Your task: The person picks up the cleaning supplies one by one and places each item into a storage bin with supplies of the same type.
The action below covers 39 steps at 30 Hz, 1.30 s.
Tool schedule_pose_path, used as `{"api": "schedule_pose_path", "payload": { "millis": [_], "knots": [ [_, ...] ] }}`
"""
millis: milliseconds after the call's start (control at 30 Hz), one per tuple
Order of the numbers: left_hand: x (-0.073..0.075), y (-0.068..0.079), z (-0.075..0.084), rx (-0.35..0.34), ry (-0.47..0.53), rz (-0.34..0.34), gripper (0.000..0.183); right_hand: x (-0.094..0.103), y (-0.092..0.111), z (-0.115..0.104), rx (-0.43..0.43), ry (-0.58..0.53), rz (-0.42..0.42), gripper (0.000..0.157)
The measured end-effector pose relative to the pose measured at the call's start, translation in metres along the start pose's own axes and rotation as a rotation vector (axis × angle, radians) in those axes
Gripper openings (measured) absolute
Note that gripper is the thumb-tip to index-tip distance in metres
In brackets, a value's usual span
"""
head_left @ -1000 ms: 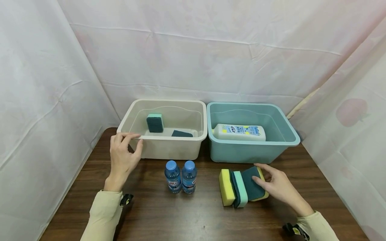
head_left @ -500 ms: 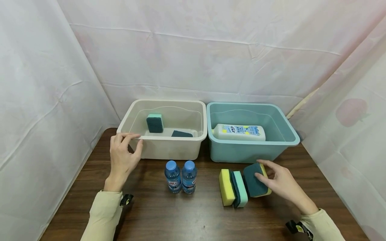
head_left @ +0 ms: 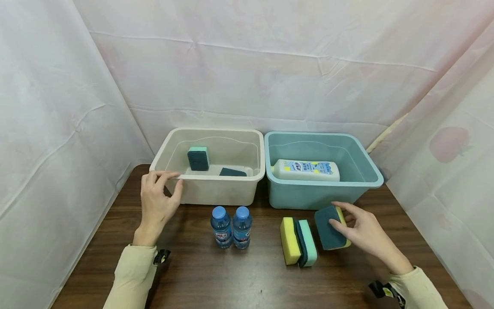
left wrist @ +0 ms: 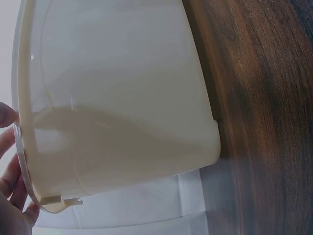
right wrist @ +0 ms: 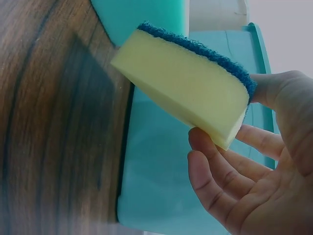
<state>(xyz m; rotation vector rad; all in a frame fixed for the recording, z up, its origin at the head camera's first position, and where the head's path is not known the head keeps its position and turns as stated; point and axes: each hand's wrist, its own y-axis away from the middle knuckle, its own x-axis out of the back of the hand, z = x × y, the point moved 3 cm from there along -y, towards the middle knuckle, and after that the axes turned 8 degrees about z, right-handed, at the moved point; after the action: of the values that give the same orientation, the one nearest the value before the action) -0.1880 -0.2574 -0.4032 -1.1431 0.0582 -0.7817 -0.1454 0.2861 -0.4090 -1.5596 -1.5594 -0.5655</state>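
My right hand (head_left: 364,229) pinches a sponge (head_left: 329,227) with a dark green scouring face and a yellow body. The right wrist view shows this sponge (right wrist: 183,83) tilted between thumb and fingers, raised off the table. To its left, a yellow sponge (head_left: 290,241) and a mint-green sponge (head_left: 307,243) stand on edge side by side. My left hand (head_left: 157,201) holds the front-left rim of a beige bin (head_left: 216,191). In the left wrist view, the fingertips (left wrist: 30,210) lie along that rim. Inside the bin are a mint sponge (head_left: 198,159) and a dark scouring pad (head_left: 233,171), partly hidden.
A blue-green bin (head_left: 305,197) stands right of the beige one, with a white bottle (head_left: 306,170) lying in it. Two small water bottles (head_left: 221,229) with blue caps stand upright before the bins. Pale curtains (head_left: 247,77) enclose the table (head_left: 239,279).
My right hand has drawn its sponge rightward and up, away from the mint-green one, so a gap now shows between them. The left hand keeps its place on the beige rim.
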Motion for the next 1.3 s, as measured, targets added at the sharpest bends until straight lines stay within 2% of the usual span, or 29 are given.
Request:
{"api": "schedule_pose_path", "payload": {
  "millis": [333,767,933,1300],
  "knots": [
    [0.002,-0.001,0.0,0.008,-0.018,-0.045,0.022,0.01,-0.002,-0.004,0.012,0.008,0.023,0.057],
    [0.002,0.0,-0.001,0.008,-0.013,-0.036,0.023,0.019,-0.008,-0.009,0.026,0.019,0.033,0.057],
    [0.001,0.0,0.0,0.006,-0.004,-0.01,0.02,0.024,-0.009,-0.011,0.044,0.019,0.048,0.057],
    [0.001,-0.001,0.003,0.002,0.015,0.013,0.017,0.036,-0.01,-0.01,0.024,0.023,0.048,0.059]
  ]
}}
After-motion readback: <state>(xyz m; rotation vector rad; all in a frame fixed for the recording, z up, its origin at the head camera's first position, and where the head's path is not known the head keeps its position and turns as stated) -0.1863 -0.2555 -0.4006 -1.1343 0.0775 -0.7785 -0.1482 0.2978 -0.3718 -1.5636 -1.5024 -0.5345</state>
